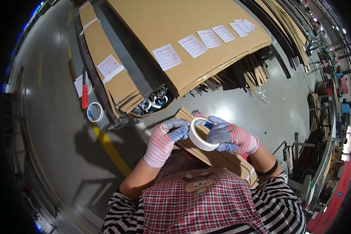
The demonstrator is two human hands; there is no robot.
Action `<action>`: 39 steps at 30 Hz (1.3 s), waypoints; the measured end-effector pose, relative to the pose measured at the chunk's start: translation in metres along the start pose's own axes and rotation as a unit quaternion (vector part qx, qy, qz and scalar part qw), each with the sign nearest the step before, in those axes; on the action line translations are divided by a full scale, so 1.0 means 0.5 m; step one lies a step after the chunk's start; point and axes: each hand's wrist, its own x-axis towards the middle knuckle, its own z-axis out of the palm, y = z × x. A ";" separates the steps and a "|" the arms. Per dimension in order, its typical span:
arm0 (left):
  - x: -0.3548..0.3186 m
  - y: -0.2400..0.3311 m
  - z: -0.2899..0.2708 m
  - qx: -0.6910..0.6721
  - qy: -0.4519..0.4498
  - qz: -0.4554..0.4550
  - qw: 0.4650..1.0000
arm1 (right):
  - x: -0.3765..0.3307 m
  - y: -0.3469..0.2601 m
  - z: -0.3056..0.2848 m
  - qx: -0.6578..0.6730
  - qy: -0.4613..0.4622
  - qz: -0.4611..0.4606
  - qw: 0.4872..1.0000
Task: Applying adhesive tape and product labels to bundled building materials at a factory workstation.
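Tape roll in half-curled right hand; left hand pinching edge.

Head-worn fisheye view, facing downward

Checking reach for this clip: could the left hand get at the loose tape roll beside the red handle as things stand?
Probably yes, with a stretch: nothing covers the loose roll and the left hand is nearer, though its fingers are at the held roll's edge.
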 end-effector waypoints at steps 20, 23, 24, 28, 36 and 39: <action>-0.005 -0.305 -0.157 -0.069 0.197 0.044 0.977 | 0.072 0.374 0.013 -0.227 -0.068 0.242 0.941; -0.014 -0.298 -0.169 -0.045 0.208 0.012 0.977 | 0.059 0.186 0.080 -0.253 0.199 0.231 0.918; -0.016 -0.301 -0.170 -0.036 0.215 -0.001 0.976 | 0.065 0.132 0.104 -0.187 0.179 0.250 0.933; 0.015 -0.362 -0.206 0.075 0.221 0.036 0.972 | 0.084 0.125 0.243 -0.356 0.103 0.363 0.855; 0.298 -0.340 -0.257 0.047 -0.156 0.095 0.982 | 0.087 0.129 0.257 -0.352 0.111 0.359 0.857; 0.336 -0.384 -0.238 -0.277 -0.153 0.002 0.949 | 0.092 0.128 0.260 -0.347 0.115 0.349 0.863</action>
